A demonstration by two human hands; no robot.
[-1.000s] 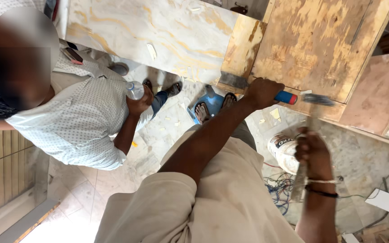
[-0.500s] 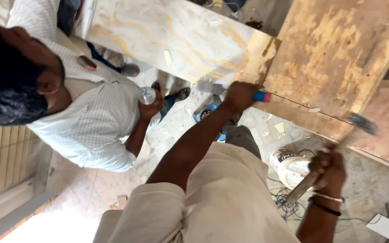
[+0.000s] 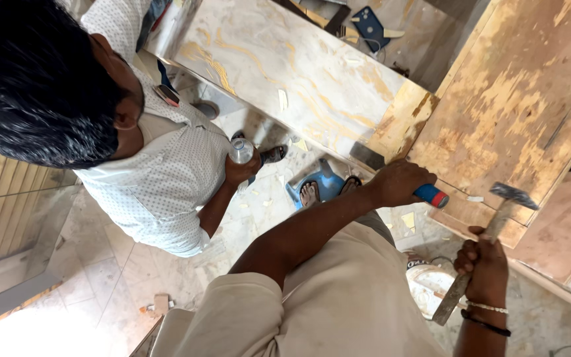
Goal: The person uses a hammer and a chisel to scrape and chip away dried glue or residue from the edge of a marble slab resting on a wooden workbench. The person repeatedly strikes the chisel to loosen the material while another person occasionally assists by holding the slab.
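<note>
My left hand (image 3: 398, 184) is closed around a chisel with a blue and red handle (image 3: 431, 196). Its dark blade (image 3: 367, 157) is set against the edge of a worn plywood panel (image 3: 517, 99). A hammer with a wooden handle (image 3: 474, 264) is gripped in my right hand (image 3: 482, 264). The steel hammer head (image 3: 513, 194) is a short way right of the chisel's red end, not touching it. A marble-patterned board (image 3: 285, 66) lies left of the plywood.
A person in a white dotted shirt (image 3: 160, 178) crouches close on the left, one hand holding a small clear bottle (image 3: 240, 151). Sandalled feet (image 3: 309, 194) stand on the tiled floor below the board. A white bucket (image 3: 427, 284) is under my right arm, and a blue phone (image 3: 368, 23) lies beyond the board.
The hammer head was at the chisel's end, swung away to the right, and is now a short way off it. My left hand kept the chisel in place. The view shifted towards the crouching person.
</note>
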